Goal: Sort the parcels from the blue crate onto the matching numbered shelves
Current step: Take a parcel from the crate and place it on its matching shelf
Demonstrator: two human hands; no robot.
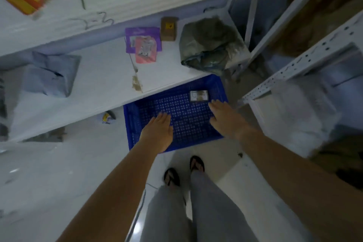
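The blue crate (216,88) stands on the floor, partly under the lower white shelf (98,84). One small white-labelled parcel (198,95) lies in its far right corner. My left hand (158,131) hovers flat over the crate's near left part, holding nothing. My right hand (225,118) reaches over the right side, fingertips just short of the small parcel, fingers spread and empty. The shelf edge above bears a handwritten number (94,20), blurred.
On the lower shelf lie a grey mailer bag (49,74), a purple and pink packet (143,43), a small brown box (168,28) and a dark wrapped bundle (208,45). A second white rack (294,65) with bagged parcels stands right. My sandalled feet (184,171) are just behind the crate.
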